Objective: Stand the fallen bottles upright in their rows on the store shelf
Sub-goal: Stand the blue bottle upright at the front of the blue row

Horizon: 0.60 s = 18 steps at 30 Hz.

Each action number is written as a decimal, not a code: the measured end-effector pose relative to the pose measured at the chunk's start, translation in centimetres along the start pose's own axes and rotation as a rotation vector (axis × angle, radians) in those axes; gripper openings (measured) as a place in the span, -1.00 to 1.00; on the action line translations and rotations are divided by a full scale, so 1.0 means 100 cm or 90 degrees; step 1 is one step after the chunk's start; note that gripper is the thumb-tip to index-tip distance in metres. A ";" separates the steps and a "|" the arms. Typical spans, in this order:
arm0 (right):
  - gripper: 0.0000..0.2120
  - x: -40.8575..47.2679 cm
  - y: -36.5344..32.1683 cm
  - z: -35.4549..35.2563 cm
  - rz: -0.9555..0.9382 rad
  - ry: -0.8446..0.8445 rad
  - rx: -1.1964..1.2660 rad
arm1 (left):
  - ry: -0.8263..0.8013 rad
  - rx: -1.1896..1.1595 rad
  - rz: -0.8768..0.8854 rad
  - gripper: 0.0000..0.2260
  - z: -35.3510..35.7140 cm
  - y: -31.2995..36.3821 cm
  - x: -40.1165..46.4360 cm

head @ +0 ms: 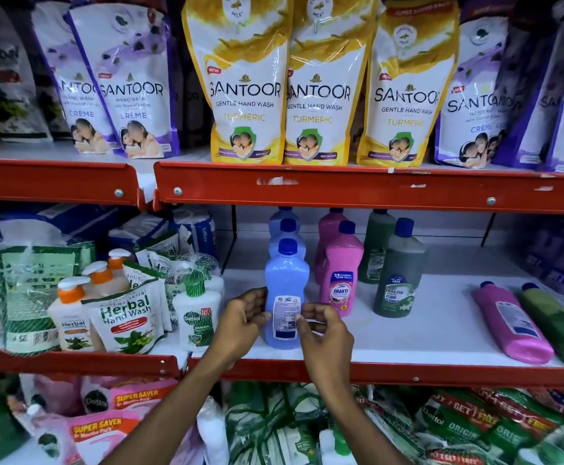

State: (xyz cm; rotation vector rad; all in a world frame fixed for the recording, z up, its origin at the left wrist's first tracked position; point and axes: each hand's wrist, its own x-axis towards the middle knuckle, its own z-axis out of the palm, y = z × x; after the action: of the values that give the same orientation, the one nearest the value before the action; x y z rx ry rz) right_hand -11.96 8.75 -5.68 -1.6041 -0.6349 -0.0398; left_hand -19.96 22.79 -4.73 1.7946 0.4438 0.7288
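Observation:
A blue bottle (286, 283) stands upright at the front of the blue row on the white middle shelf (434, 313), its back label facing me. My left hand (245, 322) touches its left side and my right hand (324, 330) its lower right side; both sets of fingers curl against the label. Two more blue bottles (287, 229) stand behind it. Upright to the right are a pink bottle row (341, 273) and a dark green bottle row (399, 273). At the far right a pink bottle (512, 323) and a green bottle (559, 323) lie flat on the shelf.
Herbal hand wash pump bottles and pouches (119, 313) crowd the shelf's left half. Santoor refill pouches (314, 95) fill the shelf above, behind a red rail (341, 187). Packaged goods (307, 431) fill the lower shelf. White shelf surface shows between the green row and the lying bottles.

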 end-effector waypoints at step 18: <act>-0.47 0.032 0.004 -0.006 -0.052 -0.318 -0.029 | 0.066 0.070 0.006 -0.84 -0.002 0.003 -0.001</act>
State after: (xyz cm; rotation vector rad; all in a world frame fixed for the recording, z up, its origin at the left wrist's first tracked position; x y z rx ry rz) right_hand -8.91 9.37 -4.74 -1.6395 -1.0898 0.2959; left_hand -20.22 22.77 -4.48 1.8680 0.5547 0.8201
